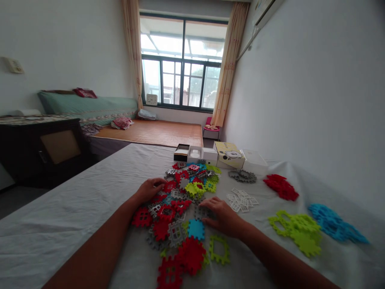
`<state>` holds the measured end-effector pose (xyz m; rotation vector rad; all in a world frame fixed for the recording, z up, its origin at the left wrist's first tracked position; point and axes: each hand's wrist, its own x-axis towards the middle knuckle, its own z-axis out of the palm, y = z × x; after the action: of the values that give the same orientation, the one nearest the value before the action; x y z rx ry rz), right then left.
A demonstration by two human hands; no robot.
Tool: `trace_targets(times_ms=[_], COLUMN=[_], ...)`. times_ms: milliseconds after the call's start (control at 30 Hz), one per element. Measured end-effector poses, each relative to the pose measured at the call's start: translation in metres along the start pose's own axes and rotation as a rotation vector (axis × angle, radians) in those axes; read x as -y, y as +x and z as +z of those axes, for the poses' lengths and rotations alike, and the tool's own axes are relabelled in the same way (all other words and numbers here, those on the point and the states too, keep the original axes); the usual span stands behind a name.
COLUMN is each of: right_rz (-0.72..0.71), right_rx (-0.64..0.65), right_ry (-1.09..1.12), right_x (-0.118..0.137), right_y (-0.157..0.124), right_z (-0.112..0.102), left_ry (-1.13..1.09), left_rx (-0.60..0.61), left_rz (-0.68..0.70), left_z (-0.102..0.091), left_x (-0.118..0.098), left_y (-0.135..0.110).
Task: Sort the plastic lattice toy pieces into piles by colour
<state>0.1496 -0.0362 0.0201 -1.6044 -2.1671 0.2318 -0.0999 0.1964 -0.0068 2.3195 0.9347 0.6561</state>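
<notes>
A loose pile of flat plastic interlocking tiles with toothed edges lies between my hands, in red, grey, blue, lime green and white. My left hand [149, 190] rests at the pile's left side, fingers apart and slightly bent, tips against a red window tile [170, 185]. On the other side my right hand [221, 216] has its thumb and fingers around a grey tile [199, 212], partly hidden by the fingers. Close to the right thumb lie a solid blue tile [196, 229] and a lime-green frame tile [219, 249]. Red tiles [191, 255] overlap at the near end.
To the right are separate heaps: white window frames [241, 200], grey tiles [242, 176], red tiles [281, 186], lime-green tiles [297, 230] and blue tiles [335, 222]. A yellow-and-white box [229, 155], a black-edged box [181, 152] and a clear container [254, 159] line the table's far edge.
</notes>
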Motion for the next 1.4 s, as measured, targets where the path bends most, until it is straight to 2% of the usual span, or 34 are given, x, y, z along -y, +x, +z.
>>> trace_targets(times_ms=[200, 333, 533, 667, 833, 933, 1000, 1067, 1233, 1333, 1400], right_rz=[0.045, 0.105, 0.364, 0.514, 0.736, 0.788, 0.757, 0.653, 0.168, 0.109, 0.105], right_rx=[-0.085, -0.214, -0.350, -0.430, -0.532, -0.540, -0.539, -0.486, -0.035, 0.098, 0.121], right_ry=[0.029, 0.006, 0.058, 0.091, -0.148, -0.277, -0.306, -0.302, -0.011, 0.052, 0.033], right_x=[-0.006, -0.019, -0.086, -0.133, -0.178, -0.188, -0.182, -0.162, -0.080, -0.044, -0.034], right_y=[-0.007, -0.007, -0.013, -0.015, 0.001, 0.017, 0.027, 0.034, 0.026, 0.012, 0.004], right_z=[0.001, -0.006, -0.022, -0.046, -0.084, -0.093, -0.088, -0.074, -0.034, -0.020, -0.015], left_ry=[-0.014, -0.003, 0.024, 0.033, 0.042, 0.045, 0.048, 0.050, 0.034, 0.037, 0.045], left_rx=[0.014, 0.012, 0.001, -0.002, -0.005, -0.001, 0.000, 0.002, -0.008, -0.009, -0.014], left_rz=[0.009, 0.025, 0.034, 0.023, 0.014, 0.015, 0.023, 0.021, 0.013, 0.017, 0.010], left_z=[-0.001, -0.001, -0.001, 0.000, 0.000, -0.001, -0.001, -0.001, 0.000, -0.001, 0.000], left_x=[0.001, 0.000, -0.001, 0.001, 0.001, -0.002, -0.003, -0.003, -0.002, -0.004, -0.004], left_y=[0.003, 0.002, 0.001, 0.002, 0.002, 0.000, -0.001, -0.002, -0.001, -0.001, -0.002])
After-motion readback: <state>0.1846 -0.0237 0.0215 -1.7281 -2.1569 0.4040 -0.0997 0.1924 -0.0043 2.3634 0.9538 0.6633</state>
